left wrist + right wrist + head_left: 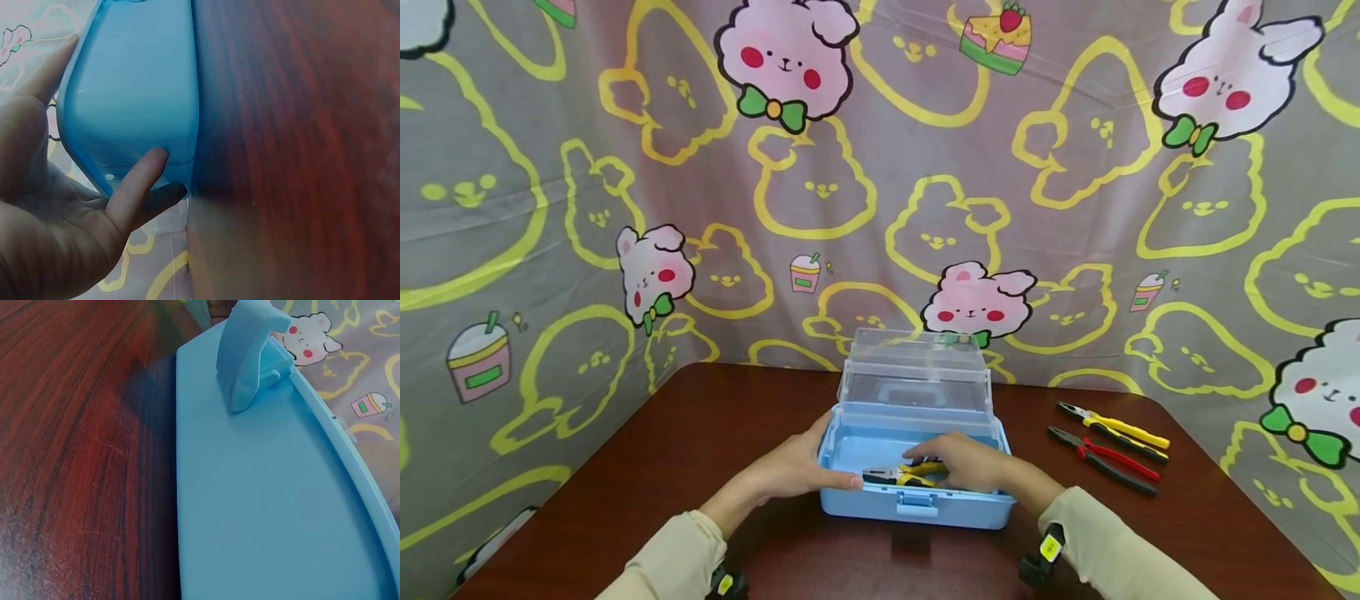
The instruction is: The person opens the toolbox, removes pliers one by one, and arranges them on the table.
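Observation:
A light blue toolbox (917, 510) with a raised clear lid (917, 371) stands on the table. My left hand (793, 467) grips its left end, the thumb at the front rim. In the left wrist view, the fingers (139, 187) lie against the box's end wall. My right hand (973, 461) reaches in over the front rim and holds yellow-and-black pliers (891, 476) inside the box, their nose towards the left. Part of the handles is hidden under the hand. In the right wrist view the front latch (244, 359) hangs unfastened; the right hand's fingers are mostly out of sight.
To the right of the box, two more pairs of pliers lie on the dark red-brown table (760, 400): yellow-and-black pliers (1120, 432) and red-and-black pliers (1105, 460). A patterned cloth (865, 208) hangs behind and beside the table.

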The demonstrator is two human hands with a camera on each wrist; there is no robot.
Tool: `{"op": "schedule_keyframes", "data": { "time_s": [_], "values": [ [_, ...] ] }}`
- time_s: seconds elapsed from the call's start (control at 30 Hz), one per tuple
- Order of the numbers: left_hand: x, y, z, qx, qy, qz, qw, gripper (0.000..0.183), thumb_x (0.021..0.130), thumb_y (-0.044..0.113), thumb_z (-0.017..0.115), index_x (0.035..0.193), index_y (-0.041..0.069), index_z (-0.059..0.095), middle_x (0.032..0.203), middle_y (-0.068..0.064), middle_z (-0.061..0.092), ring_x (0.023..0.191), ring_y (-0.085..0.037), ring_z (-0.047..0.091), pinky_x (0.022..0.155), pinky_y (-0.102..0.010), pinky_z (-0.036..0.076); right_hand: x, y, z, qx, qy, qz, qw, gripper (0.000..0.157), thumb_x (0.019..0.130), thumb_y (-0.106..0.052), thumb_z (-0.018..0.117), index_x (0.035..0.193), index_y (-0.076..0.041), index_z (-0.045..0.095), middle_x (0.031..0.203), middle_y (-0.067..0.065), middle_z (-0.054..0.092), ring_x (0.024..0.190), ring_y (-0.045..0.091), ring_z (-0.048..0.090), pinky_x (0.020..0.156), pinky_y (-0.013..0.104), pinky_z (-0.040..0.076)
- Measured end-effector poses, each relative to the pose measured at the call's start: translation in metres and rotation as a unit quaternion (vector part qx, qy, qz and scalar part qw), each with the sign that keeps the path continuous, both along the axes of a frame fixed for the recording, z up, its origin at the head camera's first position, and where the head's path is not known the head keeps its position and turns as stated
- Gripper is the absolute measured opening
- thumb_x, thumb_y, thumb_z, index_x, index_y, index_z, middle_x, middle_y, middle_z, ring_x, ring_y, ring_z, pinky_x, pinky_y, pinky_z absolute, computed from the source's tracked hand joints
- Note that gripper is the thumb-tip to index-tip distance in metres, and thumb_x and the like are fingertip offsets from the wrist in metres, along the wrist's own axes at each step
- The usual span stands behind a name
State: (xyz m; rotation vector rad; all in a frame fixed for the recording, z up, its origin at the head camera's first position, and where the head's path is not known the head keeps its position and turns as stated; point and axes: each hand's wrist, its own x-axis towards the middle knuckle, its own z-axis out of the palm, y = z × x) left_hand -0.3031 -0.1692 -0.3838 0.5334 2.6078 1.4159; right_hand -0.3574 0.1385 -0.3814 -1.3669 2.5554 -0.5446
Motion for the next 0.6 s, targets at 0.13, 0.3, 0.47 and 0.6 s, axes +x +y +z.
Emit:
{"op": "schedule_keyframes", "data": {
  "time_s": [0.13, 0.3, 0.47, 0.6],
  "values": [
    [0.0001, 0.0001, -0.0001, -0.001, 0.000, 0.003, 1.0000, 0.119, 0.081, 0.044, 0.089, 0.166, 0.012, 0.012, 0.150, -0.019, 0.047, 0.122, -0.035, 0.055, 0.101, -0.060, 0.043, 0.0009, -0.0010, 0.0015, -0.008, 0.008, -0.006, 1.000, 0.048, 0.091, -0.004, 0.079, 0.137, -0.002, 0.066, 0.133, 0.002, 0.067, 0.126, 0.015, 0.058, 0.104, 0.041, 0.047],
    [0.0006, -0.0003, -0.0015, -0.001, 0.004, 0.002, 1.0000, 0.119, 0.081, 0.044, 0.089, 0.166, 0.012, 0.012, 0.149, -0.019, 0.047, 0.122, -0.035, 0.054, 0.102, -0.060, 0.043, 0.0027, -0.0003, 0.0028, -0.034, 0.010, -0.017, 0.999, 0.051, 0.088, -0.005, 0.082, 0.136, -0.001, 0.066, 0.129, 0.002, 0.069, 0.122, 0.016, 0.060, 0.100, 0.041, 0.050],
    [0.0017, -0.0009, -0.0020, 0.000, 0.009, -0.002, 1.0000, 0.120, 0.081, 0.043, 0.090, 0.166, 0.012, 0.011, 0.150, -0.020, 0.046, 0.124, -0.036, 0.054, 0.103, -0.059, 0.042, 0.0045, 0.0002, 0.0038, -0.059, -0.007, -0.026, 0.998, 0.052, 0.087, -0.004, 0.083, 0.136, 0.001, 0.065, 0.125, 0.003, 0.071, 0.118, 0.017, 0.062, 0.098, 0.042, 0.051],
    [0.0019, -0.0017, -0.0021, -0.003, 0.008, -0.001, 1.0000, 0.120, 0.081, 0.043, 0.090, 0.167, 0.013, 0.011, 0.152, -0.020, 0.045, 0.125, -0.034, 0.053, 0.103, -0.059, 0.042, 0.0060, 0.0011, 0.0053, -0.080, -0.023, -0.027, 0.996, 0.050, 0.089, -0.006, 0.083, 0.135, 0.001, 0.066, 0.127, 0.005, 0.070, 0.119, 0.019, 0.062, 0.100, 0.045, 0.050]
  ]
}}
